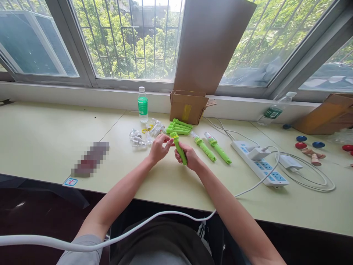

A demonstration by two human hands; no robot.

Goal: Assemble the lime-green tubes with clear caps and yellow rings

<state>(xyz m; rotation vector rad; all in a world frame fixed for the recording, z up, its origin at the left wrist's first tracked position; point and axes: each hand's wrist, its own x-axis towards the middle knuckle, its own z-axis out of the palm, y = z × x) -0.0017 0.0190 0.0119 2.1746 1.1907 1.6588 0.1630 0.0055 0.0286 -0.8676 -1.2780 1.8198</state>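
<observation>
My right hand (188, 156) is wrapped round a green plastic handle (179, 148), held tilted over the pale green table (49, 136). My left hand (159, 147) pinches at the handle's top end, where a small reddish part shows between the fingertips. Just behind the hands lie several clear plastic caps (143, 136) and a pile of green handles (178, 127). Two finished green sticks with clear caps (211, 146) lie to the right of my hands.
A water bottle (142, 104) and an open cardboard box (188, 106) stand by the window sill. A white power strip (260, 163) with chargers and cables lies at right, near red and blue discs (307, 141). A white cable crosses my lap.
</observation>
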